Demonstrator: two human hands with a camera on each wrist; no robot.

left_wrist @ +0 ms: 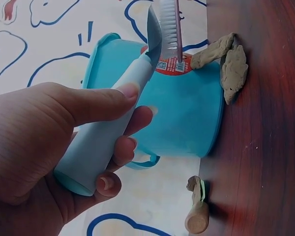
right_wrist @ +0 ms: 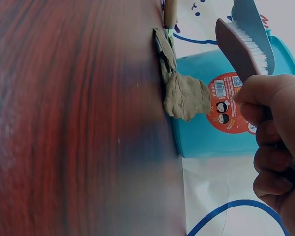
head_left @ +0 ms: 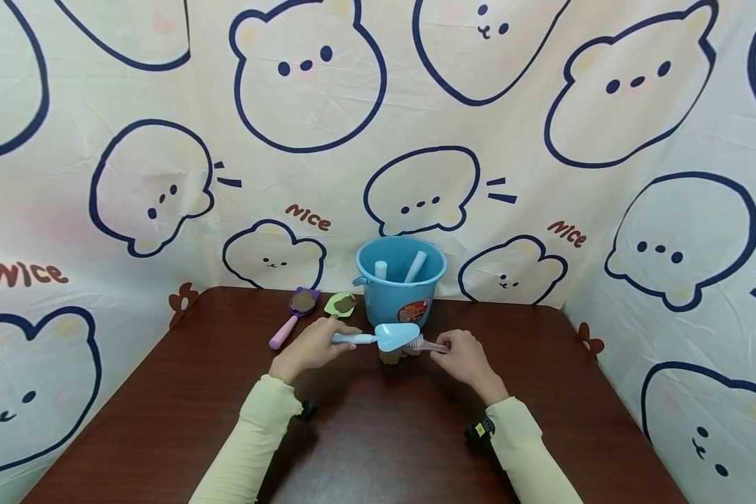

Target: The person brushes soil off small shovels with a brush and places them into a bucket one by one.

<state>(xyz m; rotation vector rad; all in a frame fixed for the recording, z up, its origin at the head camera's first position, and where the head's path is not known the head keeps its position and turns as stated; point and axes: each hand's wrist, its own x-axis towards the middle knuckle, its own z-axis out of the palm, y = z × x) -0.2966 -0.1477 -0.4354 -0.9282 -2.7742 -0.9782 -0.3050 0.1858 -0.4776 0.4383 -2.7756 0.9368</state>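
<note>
My left hand (head_left: 318, 343) grips the pale blue handle of a toy shovel (head_left: 397, 337), its thumb lying along the handle in the left wrist view. In my right hand (head_left: 466, 357) is a brush (right_wrist: 236, 49) with a pinkish handle and white bristles. The bristles meet the shovel's blade, which is held up off the table. Below them, lumps of brown clay (right_wrist: 188, 96) sit against the front of a blue bucket (head_left: 384, 297). Fingers curl round both handles.
Two light-coloured handles stick out of the bucket. To its left lie a purple scoop (head_left: 283, 332) and a green scoop (head_left: 334, 305), both with brown clay on them. A cartoon-printed cloth (head_left: 327, 182) hangs behind the dark wooden table (head_left: 365, 448).
</note>
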